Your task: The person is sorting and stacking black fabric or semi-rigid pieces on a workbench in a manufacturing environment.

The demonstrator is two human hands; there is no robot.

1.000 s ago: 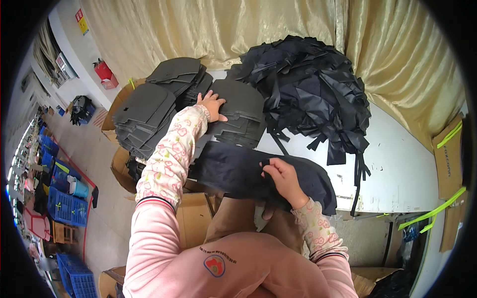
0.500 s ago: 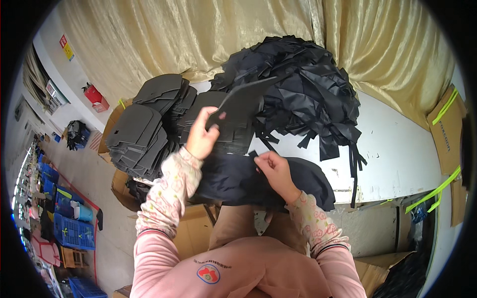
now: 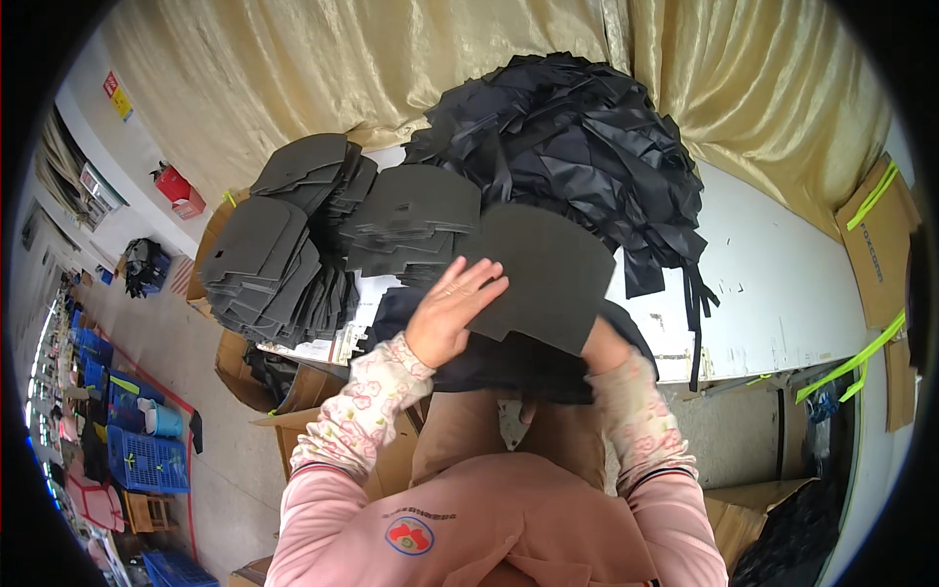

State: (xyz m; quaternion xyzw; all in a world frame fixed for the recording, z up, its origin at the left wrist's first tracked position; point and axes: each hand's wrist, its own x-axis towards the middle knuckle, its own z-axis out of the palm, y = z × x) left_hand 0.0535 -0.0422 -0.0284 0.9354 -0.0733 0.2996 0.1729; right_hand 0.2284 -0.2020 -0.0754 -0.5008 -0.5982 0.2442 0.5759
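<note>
A dark grey curved foam-like panel (image 3: 543, 274) is spread in front of me, over a black fabric piece (image 3: 504, 377) on the near table edge. My left hand (image 3: 455, 303) lies on the panel's left edge, fingers stretched out flat. At its lower right corner is my right hand (image 3: 604, 344); its fingers are hidden behind the panel, so their grip does not show. Left of the panel, several stacks of similar grey panels (image 3: 416, 201) stand on the table. A large heap of black fabric pieces (image 3: 577, 127) rises behind it.
The white table (image 3: 763, 284) runs to the right. Cardboard boxes (image 3: 245, 372) stand below its left end, and another carton (image 3: 748, 519) is at the lower right. A gold curtain (image 3: 391, 59) hangs behind. Blue crates (image 3: 147, 455) line the floor far left.
The grey panel, raised and tilted in my left hand before, now lies lower and farther right over the black fabric. My left hand has flattened on it. My right hand has moved right, partly behind the panel.
</note>
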